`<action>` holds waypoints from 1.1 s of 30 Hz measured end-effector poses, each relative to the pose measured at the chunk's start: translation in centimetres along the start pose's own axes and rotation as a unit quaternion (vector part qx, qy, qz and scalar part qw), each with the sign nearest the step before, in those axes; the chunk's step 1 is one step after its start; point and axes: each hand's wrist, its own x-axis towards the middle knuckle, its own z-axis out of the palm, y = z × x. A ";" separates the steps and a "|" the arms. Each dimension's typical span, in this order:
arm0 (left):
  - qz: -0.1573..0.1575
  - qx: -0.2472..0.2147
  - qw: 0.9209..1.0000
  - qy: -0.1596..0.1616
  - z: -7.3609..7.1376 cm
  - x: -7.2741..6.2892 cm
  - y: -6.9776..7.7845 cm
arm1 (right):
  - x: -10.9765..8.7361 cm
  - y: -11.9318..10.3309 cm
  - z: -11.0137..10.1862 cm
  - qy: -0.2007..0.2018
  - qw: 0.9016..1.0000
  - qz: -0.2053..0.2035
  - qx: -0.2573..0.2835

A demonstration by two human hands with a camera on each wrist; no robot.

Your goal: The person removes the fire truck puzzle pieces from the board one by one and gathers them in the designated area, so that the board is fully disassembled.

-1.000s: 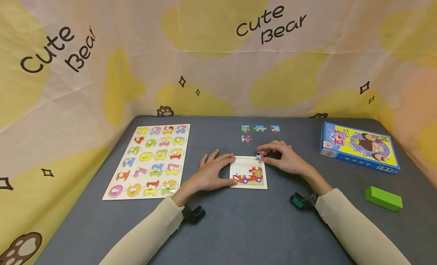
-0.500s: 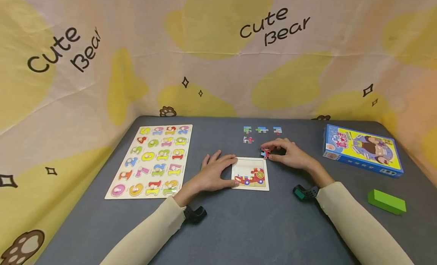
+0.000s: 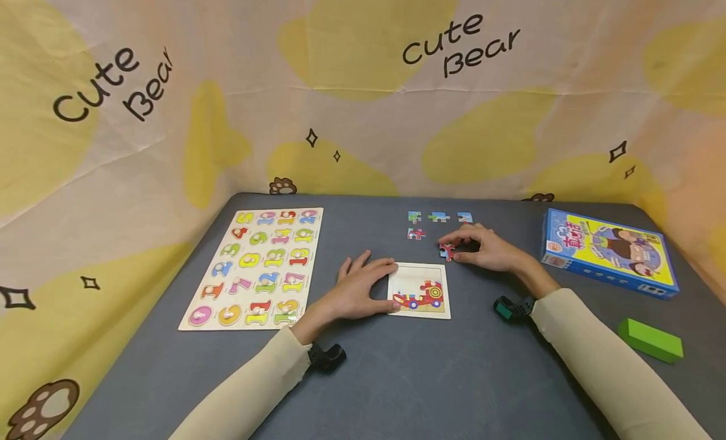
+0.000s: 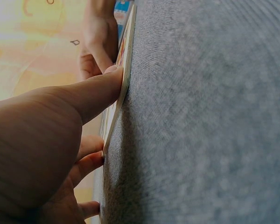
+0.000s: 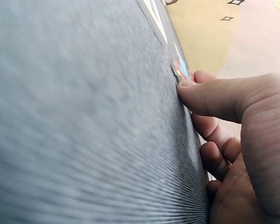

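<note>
A small wooden puzzle board (image 3: 409, 277) lies mid-table, its lower part filled with joined pieces showing a red vehicle (image 3: 429, 295). My left hand (image 3: 358, 295) rests at the board's left side, thumb pressing the near corner and index fingertip at the far one. In the left wrist view the thumb (image 4: 95, 93) lies along the board's edge. Just beyond the board's far right corner, my right hand (image 3: 489, 251) pinches a red and blue jigsaw piece (image 3: 446, 252) between thumb and index finger. The right wrist view shows that piece (image 5: 181, 69) close to the table surface.
Several loose jigsaw pieces (image 3: 438, 217) lie behind the board. On the left is a number puzzle board (image 3: 244, 273). A blue and yellow box (image 3: 609, 251) and a green block (image 3: 650, 340) sit on the right. A printed cloth (image 3: 351, 112) hangs behind the table.
My right hand has drawn the piece off the board's far right corner, outward to the right and away. The left hand stays at the board. The head view has shifted slightly.
</note>
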 end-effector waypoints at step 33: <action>-0.001 -0.002 1.000 0.002 0.0 0.0 0.1 | 1.0 0.9 -0.5 0.045 0.999 0.014 -0.011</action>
